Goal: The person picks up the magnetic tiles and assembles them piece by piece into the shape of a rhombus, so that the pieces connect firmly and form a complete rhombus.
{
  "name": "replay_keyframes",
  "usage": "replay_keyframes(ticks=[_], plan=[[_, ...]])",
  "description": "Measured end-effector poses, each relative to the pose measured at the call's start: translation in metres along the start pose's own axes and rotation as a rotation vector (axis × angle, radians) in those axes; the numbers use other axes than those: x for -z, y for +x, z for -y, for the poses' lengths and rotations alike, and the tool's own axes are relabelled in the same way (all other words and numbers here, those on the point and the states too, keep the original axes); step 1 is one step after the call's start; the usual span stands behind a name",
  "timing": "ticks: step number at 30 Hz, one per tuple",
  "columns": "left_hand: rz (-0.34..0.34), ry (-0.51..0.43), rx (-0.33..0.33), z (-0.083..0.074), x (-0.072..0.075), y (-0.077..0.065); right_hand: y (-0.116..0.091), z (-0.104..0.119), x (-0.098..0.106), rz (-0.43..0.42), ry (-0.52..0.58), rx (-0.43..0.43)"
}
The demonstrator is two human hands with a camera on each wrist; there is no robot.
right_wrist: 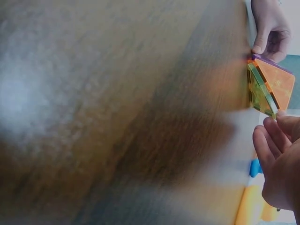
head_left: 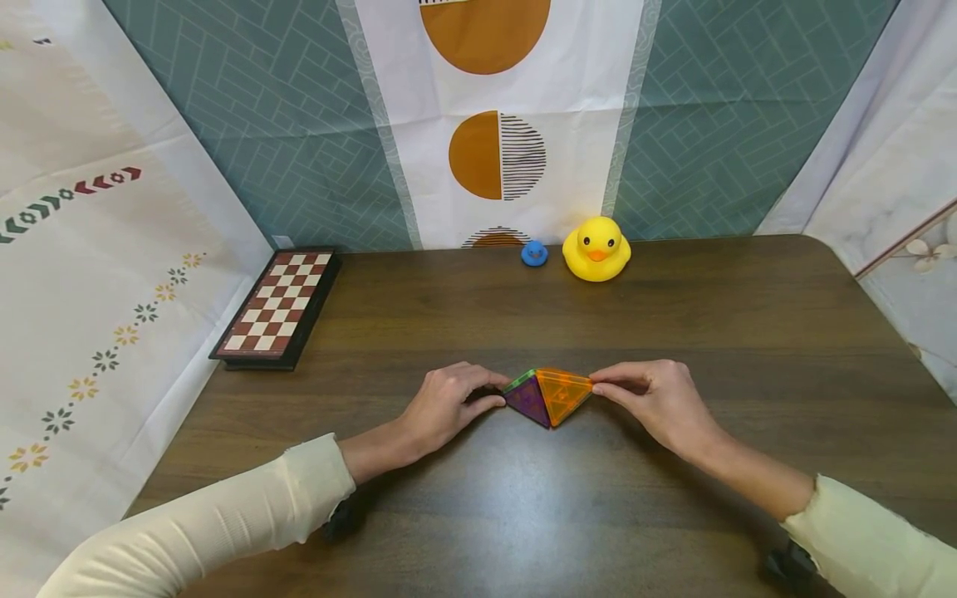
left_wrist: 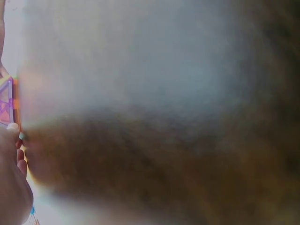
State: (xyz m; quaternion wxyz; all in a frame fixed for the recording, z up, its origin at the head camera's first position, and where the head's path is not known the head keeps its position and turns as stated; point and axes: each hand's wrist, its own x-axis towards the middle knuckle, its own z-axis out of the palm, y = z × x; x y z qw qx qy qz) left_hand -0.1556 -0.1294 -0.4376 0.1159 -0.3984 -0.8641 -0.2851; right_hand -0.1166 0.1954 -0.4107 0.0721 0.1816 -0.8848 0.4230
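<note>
Several translucent triangular magnetic tiles stand joined as a small pyramid-like shape on the table. An orange tile (head_left: 562,394) and a purple tile (head_left: 529,402) face the head view, meeting along an edge; a green tile (head_left: 521,380) shows behind. My left hand (head_left: 451,407) pinches the left corner between thumb and finger, beside the purple tile. The opposite corner, on the orange tile, is pinched by my right hand (head_left: 660,404). In the right wrist view a green-yellow tile (right_wrist: 261,91) leans against the orange one. The left wrist view is mostly blurred table.
A chessboard box (head_left: 280,306) lies at the table's left edge. Along the back edge sit a small blue duck (head_left: 534,253) and a larger yellow duck (head_left: 596,251). Patterned cloth hangs behind and at both sides of the brown wooden table (head_left: 463,316).
</note>
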Motion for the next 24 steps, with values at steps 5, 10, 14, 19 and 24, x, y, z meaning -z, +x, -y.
replay_keyframes(ticks=[5, 10, 14, 19, 24], plan=[[-0.007, -0.006, 0.020, -0.002, 0.002, 0.001, 0.003, -0.001, -0.002, -0.014, -0.020, 0.012], [-0.015, -0.003, 0.031, 0.000, 0.003, 0.001, 0.007, -0.001, -0.003, -0.014, -0.020, 0.010], [-0.028, 0.004, 0.025, 0.003, 0.004, 0.002, 0.010, -0.001, -0.003, -0.007, -0.008, 0.004], [-0.023, 0.015, 0.036, 0.006, 0.005, 0.003, 0.014, -0.002, -0.006, -0.013, 0.001, -0.005], [-0.002, 0.017, 0.052, 0.006, 0.007, 0.004, 0.014, -0.001, -0.006, -0.007, 0.011, -0.022]])
